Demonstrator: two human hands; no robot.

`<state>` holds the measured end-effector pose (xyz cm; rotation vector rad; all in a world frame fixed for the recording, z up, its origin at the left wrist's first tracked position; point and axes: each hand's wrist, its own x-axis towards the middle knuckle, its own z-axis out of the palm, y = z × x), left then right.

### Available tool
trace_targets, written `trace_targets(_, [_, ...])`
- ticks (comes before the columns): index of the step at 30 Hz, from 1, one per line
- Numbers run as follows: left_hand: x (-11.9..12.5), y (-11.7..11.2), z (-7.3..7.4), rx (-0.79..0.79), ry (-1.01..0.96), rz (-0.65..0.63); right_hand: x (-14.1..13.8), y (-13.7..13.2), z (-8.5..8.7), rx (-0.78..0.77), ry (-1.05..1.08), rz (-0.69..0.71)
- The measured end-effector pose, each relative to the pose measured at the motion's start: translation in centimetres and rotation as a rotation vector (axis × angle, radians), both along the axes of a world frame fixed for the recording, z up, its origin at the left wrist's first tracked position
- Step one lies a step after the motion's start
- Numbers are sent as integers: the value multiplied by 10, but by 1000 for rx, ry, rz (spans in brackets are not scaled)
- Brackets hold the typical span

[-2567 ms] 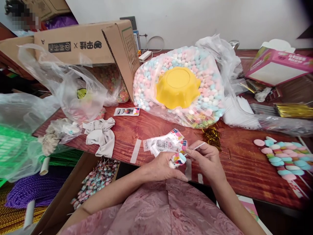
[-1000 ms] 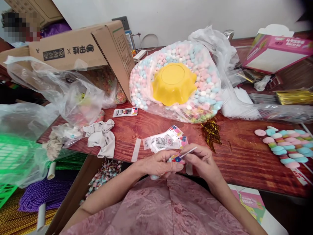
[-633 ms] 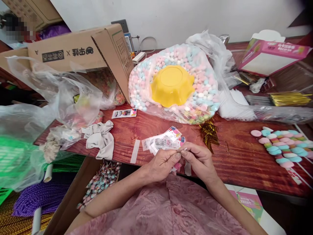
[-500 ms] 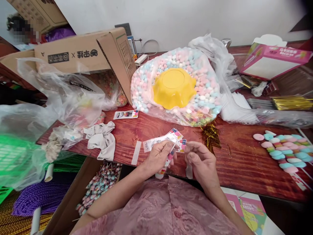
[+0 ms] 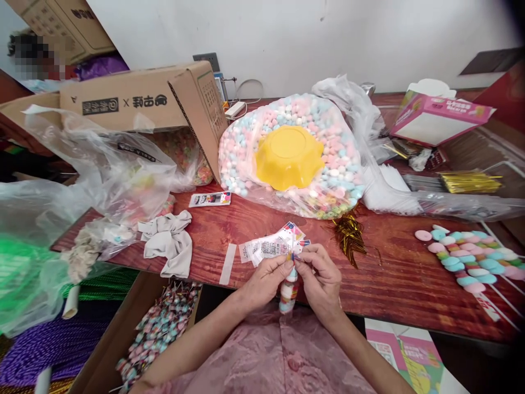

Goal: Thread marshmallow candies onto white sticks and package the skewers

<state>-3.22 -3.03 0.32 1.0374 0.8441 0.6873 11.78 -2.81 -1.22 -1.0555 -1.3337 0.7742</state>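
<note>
A marshmallow skewer in a clear printed bag (image 5: 288, 298) hangs upright between my hands, its colourful candy end down and its thin white stick pointing up. My left hand (image 5: 264, 279) is closed, pinching the bag's gathered neck between thumb and fingers. From the other side, my right hand (image 5: 322, 279) pinches at the same neck; whether a twist tie is in its fingertips is too small to tell. Just beyond my fingers, several flat printed bags (image 5: 266, 249) lie fanned on the table. A bunch of gold twist ties (image 5: 350, 238) rests to the right of them.
A big bag of pastel marshmallows (image 5: 241, 158) carries an upturned yellow bowl (image 5: 289, 156). Unwrapped marshmallow skewers (image 5: 478, 260) lie at the right. Leftward are a grey cloth (image 5: 174, 241) and a cardboard box (image 5: 135, 98). A carton of wrapped candies (image 5: 159, 323) stands below the table edge.
My right hand has moved left to meet my left hand at the bag's neck. The bagged skewer, earlier mostly covered by my left hand, now hangs upright in plain sight.
</note>
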Motion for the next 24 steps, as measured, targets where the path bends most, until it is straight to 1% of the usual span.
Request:
trace_targets(2, [-1,2,6,34,79,-10,-3,-1,2,29,2,-15])
trace_targets(4, [-1,6,11,110,141,-41,-6,0,2,27,18,-24])
trace_targets(6, [-1,10,13,164,141,-38,-5,2,2,-1,37,-16])
trace_targets(8, [0,13,12,121,88,-14,0,6,2,9,21,-38])
trace_targets(9, [1,14,11,71,53,-7,5,8,3,60,-29,-56])
trace_targets(10, [1,15,9,12,14,-14,11,9,5,142,-120,-65])
trace_targets(11, [2,15,7,-43,-18,-34,18,10,7,242,-256,-53])
trace_targets(12, [2,15,5,-83,-36,-64,26,11,11,341,-423,-8])
trace_targets(14, [1,13,3,-129,-25,-144,41,8,18,479,-743,148])
trace_targets(15, [0,13,2,-145,-6,-204,47,6,22,516,-848,217])
trace_targets(16, [0,13,2,-156,11,-279,51,3,25,543,-908,266])
trace_targets(18, [-3,14,3,-191,0,-440,56,-4,28,579,-937,301])
trace_targets(20, [-4,14,6,-209,-17,-561,57,-11,27,568,-955,293])
trace_targets(21, [-4,13,8,-183,9,-595,57,-14,26,531,-973,277])
trace_targets(22, [-4,11,10,-118,77,-606,56,-17,23,470,-991,257])
trace_targets(23, [-4,9,12,-8,182,-603,55,-19,19,394,-1008,239])
trace_targets(24, [-2,7,14,138,314,-586,54,-20,15,296,-1017,226])
